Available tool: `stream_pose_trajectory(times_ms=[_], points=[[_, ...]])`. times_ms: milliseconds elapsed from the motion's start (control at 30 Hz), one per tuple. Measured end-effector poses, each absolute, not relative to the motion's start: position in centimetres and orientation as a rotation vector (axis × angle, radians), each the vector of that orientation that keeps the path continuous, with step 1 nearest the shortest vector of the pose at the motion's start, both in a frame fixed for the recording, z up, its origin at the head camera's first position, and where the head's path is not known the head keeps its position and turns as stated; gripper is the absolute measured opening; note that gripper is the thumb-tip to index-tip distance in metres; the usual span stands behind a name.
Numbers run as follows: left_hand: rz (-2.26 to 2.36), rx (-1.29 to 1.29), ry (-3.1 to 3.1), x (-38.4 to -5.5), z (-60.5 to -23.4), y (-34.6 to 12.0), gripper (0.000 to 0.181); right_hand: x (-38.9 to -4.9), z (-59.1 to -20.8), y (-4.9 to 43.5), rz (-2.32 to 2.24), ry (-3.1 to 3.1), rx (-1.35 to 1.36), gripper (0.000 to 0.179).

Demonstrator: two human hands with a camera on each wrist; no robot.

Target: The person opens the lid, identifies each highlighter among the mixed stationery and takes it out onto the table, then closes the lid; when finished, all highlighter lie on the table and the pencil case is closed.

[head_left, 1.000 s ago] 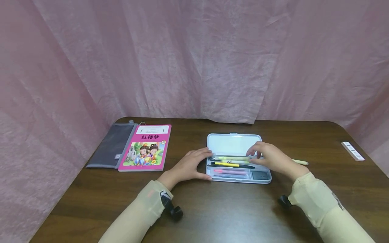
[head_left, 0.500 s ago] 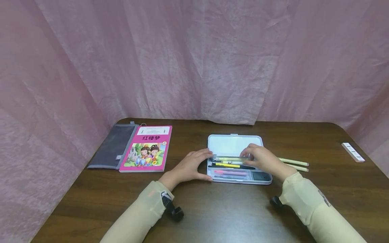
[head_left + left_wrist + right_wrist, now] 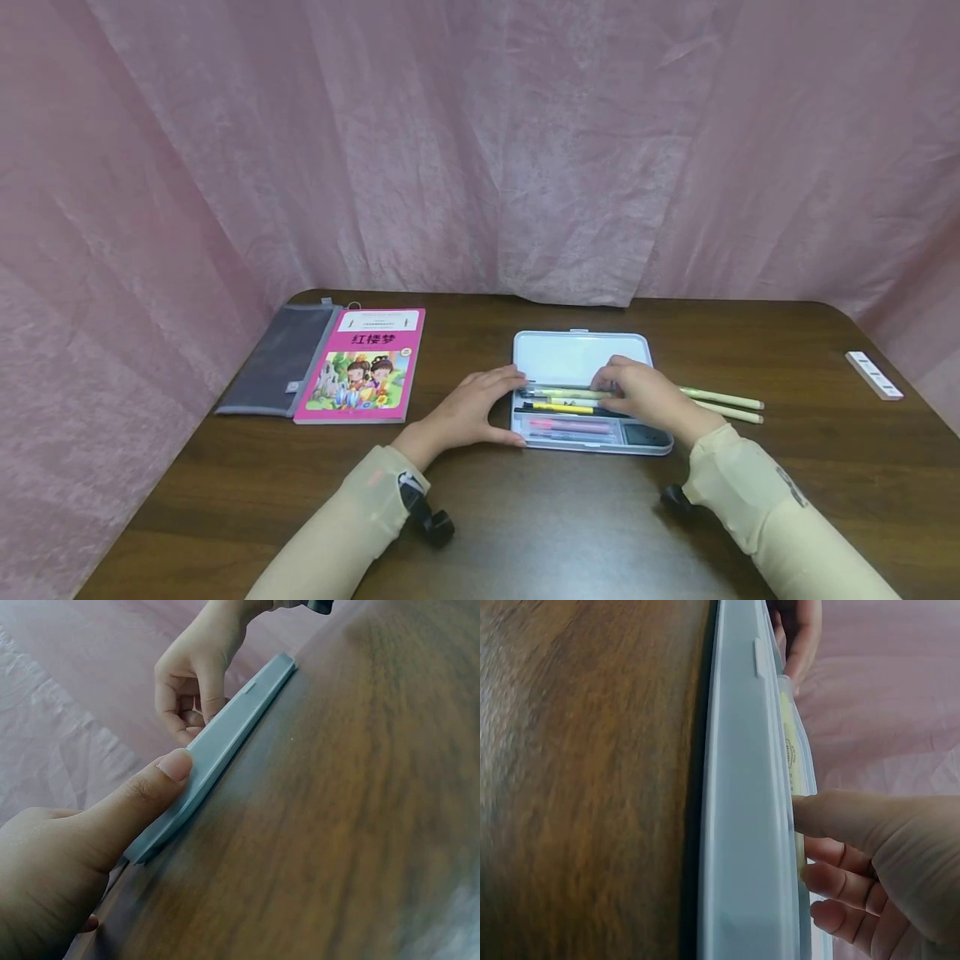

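Note:
A pale blue-white pencil case lies with its lid up on the table. My left hand holds its left end, thumb at the front corner and fingers near the hinge; the thumb also shows on the case wall in the left wrist view. My right hand reaches into the case with bent fingers. In the right wrist view, its thumb and fingers pinch a pen with a yellow-green label. A yellow-and-black pen and pink and blue pens lie nearer the front. The right hand hides part of the contents.
Two light green pens lie on the table right of the case, partly behind the right hand. A pink book overlaps a grey mesh pouch at left. A white strip-shaped item lies far right. Pink curtain hangs behind.
My right hand has moved left and slightly forward over the case, uncovering more of the two green pens on the table. The left hand stays at the case's left end.

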State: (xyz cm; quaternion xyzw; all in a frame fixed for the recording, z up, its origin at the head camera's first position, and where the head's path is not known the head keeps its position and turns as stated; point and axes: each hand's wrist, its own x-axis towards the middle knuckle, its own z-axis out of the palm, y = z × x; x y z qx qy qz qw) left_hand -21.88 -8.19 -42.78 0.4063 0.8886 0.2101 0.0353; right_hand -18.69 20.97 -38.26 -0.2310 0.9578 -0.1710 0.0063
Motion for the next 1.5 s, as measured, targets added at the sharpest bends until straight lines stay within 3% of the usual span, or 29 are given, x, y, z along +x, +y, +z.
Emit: stream_pose_trajectory(times_ms=[1033,1500], points=[[0.671,1.232,2.707,-21.7,-42.7,-8.3,0.084,-18.7,-38.6,20.7,-0.47,3.065,-0.743,0.01],[0.659,1.232,2.731,-21.8,-42.8,-8.2,0.086,-18.1,-36.8,21.2,-0.443,3.043,-0.701,0.007]])
